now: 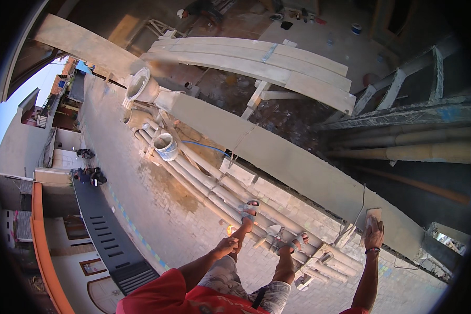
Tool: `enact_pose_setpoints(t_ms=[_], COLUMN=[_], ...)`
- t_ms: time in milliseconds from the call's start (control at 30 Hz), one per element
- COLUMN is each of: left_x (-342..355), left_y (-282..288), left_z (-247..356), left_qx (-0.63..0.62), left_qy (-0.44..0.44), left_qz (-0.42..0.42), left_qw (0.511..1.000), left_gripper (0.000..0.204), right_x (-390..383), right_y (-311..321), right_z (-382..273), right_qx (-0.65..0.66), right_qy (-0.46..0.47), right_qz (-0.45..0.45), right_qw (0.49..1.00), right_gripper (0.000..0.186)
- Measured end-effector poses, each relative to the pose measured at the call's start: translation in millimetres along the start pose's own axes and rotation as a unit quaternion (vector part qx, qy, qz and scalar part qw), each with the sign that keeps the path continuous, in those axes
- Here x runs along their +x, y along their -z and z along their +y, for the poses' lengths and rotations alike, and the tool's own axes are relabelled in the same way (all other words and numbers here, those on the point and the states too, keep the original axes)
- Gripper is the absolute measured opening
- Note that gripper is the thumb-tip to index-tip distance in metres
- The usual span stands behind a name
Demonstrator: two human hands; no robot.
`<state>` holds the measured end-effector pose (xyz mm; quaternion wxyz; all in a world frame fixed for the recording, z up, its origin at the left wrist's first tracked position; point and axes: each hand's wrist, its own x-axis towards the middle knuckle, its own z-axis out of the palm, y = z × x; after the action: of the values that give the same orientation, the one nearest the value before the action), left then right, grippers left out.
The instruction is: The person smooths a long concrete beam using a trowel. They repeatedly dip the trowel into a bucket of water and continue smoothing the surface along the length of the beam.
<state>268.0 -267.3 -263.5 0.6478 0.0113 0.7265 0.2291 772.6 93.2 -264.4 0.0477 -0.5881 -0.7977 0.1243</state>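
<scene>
My right hand (374, 234) is closed on a small flat tan hand float (373, 213). The float lies against the near edge of a long grey plastered beam (298, 153). My left hand (226, 246) hangs in front of my left leg, well apart from the beam. Its fingers are curled in, and whatever they may hold cannot be made out. Between my sandaled feet, a trowel (273, 230) with a pale blade rests on the bamboo poles (209, 183) that I stand on.
A pail (166, 147) and a mortar-crusted basin (142, 86) stand farther along the poles. Paved street (157, 220) lies far below. Beyond the beam are pale planks (256, 57), a wooden ladder-like frame (403, 89) and a person (199, 8). A thin wire (362, 201) sticks up near the float.
</scene>
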Motion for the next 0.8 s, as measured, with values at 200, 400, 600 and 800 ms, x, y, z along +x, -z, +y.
enact_pose_setpoints(t_ms=[200, 400, 600, 800], left_x=[7.0, 8.8, 4.8, 30.9], left_y=[11.4, 0.6, -7.6, 16.6], left_z=[-1.8, 5.5, 18.2, -24.4], left_qx=[0.016, 0.033, 0.021, 0.019], left_qy=[-0.030, -0.021, -0.030, -0.050], left_qz=[0.002, 0.001, -0.034, -0.015], left_qw=[0.999, 0.999, 0.999, 0.998], left_gripper=[0.046, 0.045, 0.045, 0.045], right_x=[4.6, 31.9, -14.0, 37.3], right_y=[-3.1, 4.9, 20.1, 8.0], right_z=[99.6, -28.3, 35.1, 11.3], right_qx=[0.037, 0.006, 0.027, 0.094], right_qy=[-0.248, -0.010, -0.269, -0.167], right_qz=[0.065, 0.027, 0.007, 0.064], right_qw=[0.966, 1.000, 0.963, 0.979], right_gripper=[0.043, 0.046, 0.044, 0.044])
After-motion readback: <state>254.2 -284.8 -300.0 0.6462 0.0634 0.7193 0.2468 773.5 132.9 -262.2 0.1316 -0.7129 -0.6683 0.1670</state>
